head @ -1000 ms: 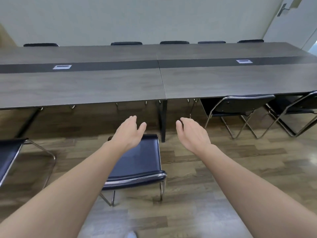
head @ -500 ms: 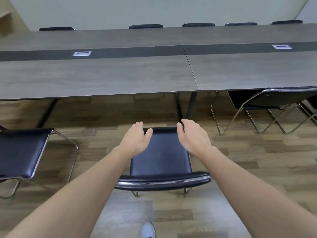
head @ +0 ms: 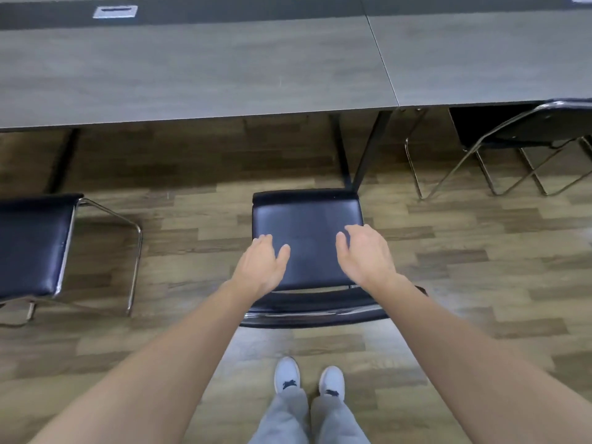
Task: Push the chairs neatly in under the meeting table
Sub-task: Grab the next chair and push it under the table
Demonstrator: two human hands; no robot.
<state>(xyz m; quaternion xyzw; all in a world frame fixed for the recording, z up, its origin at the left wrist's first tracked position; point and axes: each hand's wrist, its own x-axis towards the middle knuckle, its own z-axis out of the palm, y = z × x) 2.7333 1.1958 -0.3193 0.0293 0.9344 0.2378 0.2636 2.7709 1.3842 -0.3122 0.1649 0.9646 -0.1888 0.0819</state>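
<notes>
Both hands, left hand (head: 261, 267) and right hand (head: 365, 256), hover open and empty above the black padded chrome-framed chair (head: 307, 238), unpushed before the grey wood-grain bench (head: 198, 68); a matching chair (head: 32, 245) left of them also waits.

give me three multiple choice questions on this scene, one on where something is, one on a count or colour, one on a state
1. Where does the middle chair stand?
A. on the floor, short of the table's edge
B. pushed fully under the table
C. on top of the table

2. What colour are the shoes at the bottom of the view?
A. red
B. white
C. green

3. How are the two hands?
A. both clenched round a cup
B. open, fingers spread, above the chair seat
C. one flat on the table top

Answers:
1. A: its whole seat shows on the wooden floor, in front of the table.
2. B: both shoes are white with a dark mark.
3. B: the left hand and right hand hang over the seat, gripping nothing.
</notes>
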